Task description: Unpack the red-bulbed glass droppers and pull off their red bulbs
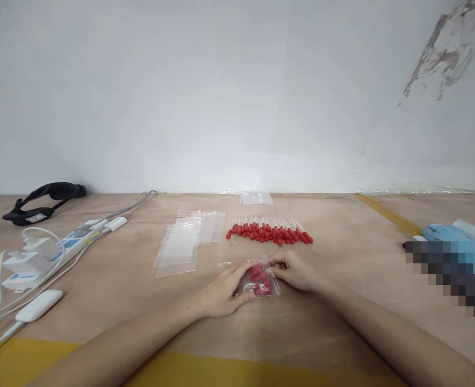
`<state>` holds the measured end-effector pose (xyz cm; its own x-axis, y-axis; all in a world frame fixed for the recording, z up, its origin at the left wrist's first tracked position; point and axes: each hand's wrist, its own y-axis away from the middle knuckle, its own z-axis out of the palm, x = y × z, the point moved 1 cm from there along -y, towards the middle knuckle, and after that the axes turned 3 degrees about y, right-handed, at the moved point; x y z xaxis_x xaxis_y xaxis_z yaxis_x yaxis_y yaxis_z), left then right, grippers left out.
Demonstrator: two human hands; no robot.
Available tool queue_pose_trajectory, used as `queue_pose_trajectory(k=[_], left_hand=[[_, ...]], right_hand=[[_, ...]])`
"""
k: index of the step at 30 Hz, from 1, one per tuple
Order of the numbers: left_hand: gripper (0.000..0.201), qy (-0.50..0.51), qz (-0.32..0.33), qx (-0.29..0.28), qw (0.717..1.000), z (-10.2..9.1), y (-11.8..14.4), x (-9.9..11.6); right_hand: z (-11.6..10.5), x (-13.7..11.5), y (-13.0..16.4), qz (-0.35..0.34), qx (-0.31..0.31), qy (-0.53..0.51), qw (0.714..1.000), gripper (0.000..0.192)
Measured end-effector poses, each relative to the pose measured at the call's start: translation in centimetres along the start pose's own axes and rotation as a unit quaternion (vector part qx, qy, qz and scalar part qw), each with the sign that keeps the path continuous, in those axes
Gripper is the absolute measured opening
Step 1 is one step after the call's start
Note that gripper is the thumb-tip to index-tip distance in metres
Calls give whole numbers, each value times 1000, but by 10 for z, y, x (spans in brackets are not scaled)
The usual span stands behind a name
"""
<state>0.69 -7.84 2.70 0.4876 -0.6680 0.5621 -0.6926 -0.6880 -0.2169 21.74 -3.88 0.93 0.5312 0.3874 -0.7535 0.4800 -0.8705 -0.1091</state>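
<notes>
From the head view, both hands rest low on the worktop [342,258] with a small clear bag [257,278] pinned between them, red-tipped pieces showing through its film. The left hand [221,293] lies over the bag's near left edge, its fingers [243,271] curled onto the plastic and pressing it flat, seemingly to keep it from sliding. The right hand [296,271] pinches the bag's far right corner with its fingers [275,262] closed on the film, a grip that would suit running along a seal strip. Just beyond the fingers lies a row of red-tipped droppers [270,231], tips toward the hands, within easy reach. Beyond and left of the left fingers sits a fan of empty clear bags [185,242], laid flat and overlapping. Well off to the left are a power strip [64,244] with chargers plugged in and a black strap [44,200]. No writing can be read anywhere.
</notes>
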Motion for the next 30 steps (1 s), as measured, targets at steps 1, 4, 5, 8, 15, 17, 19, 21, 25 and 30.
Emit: queue_pose_trajectory(k=[1, 4, 5, 8, 15, 17, 19, 21, 25, 30], left_hand=[[54, 5, 0, 9, 1000, 2, 2, -2], [49, 13, -14, 34, 999, 6, 0, -9], [47, 14, -16, 39, 999, 6, -2, -11], [46, 21, -7, 48, 999, 6, -5, -13], [46, 27, 16, 51, 998, 5, -4, -10], [46, 26, 17, 51, 998, 5, -4, -10], [46, 26, 19, 46, 998, 5, -5, -10], [48, 32, 23, 43, 998, 4, -5, -10], [48, 44, 27, 41, 998, 3, -5, -9], [46, 29, 2, 40, 999, 4, -3, -13]], right_hand=[[-2, -2, 0, -12, -22, -22, 999, 16], [-5, -6, -1, -20, -61, -88, 994, 21], [-6, -6, -1, -14, -69, -104, 992, 23], [-8, -6, -1, 7, -94, -139, 986, 28], [-3, -8, 0, 4, -96, -154, 983, 38], [2, -9, 0, 8, -72, -139, 988, 38], [6, -11, 0, -11, -42, -98, 994, 33], [7, -13, 1, -56, -12, -46, 997, 21], [6, -14, 0, -77, -3, -18, 997, 15], [-3, -5, -4, 0, -24, -163, 986, 23]])
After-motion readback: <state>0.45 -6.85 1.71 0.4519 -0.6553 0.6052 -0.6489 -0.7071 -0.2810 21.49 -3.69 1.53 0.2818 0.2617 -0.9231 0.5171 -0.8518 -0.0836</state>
